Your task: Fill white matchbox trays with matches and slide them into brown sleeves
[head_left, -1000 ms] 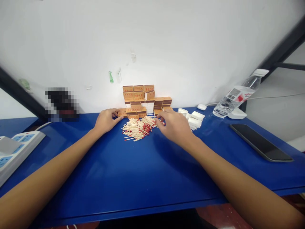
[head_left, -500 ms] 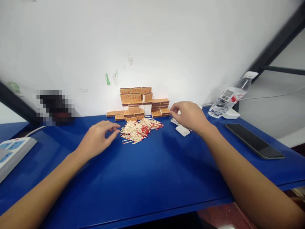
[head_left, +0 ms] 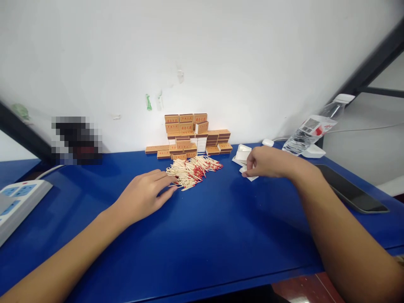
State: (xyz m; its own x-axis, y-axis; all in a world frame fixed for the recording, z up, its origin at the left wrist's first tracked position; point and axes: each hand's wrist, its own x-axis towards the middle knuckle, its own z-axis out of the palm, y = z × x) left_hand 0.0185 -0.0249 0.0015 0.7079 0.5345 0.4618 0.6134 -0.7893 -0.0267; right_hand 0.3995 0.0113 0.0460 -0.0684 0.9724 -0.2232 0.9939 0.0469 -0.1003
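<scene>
My left hand [head_left: 150, 193] rests at the left edge of a loose pile of red-tipped matches [head_left: 195, 170], its fingertips on or beside the outer sticks with a gap between thumb and fingers. Over on the right, my right hand [head_left: 267, 162] has thumb and fingertips pressed together on a white tray [head_left: 251, 177] lying on the blue table [head_left: 202, 240]. Another white tray [head_left: 243, 152] sits just behind it. Orange matchboxes [head_left: 186, 127] are stacked behind the matches against the wall, some with white sides showing.
A clear plastic bottle [head_left: 312, 126] leans at the back right, near a white box [head_left: 313, 151] and a black phone [head_left: 353, 189]. A power strip [head_left: 23, 206] lies at the far left. A small white object [head_left: 268, 143] is by the wall.
My left hand has moved right to the edge of the match pile. My right hand has come down from beside the matchboxes to the white tray. The view has shifted slightly.
</scene>
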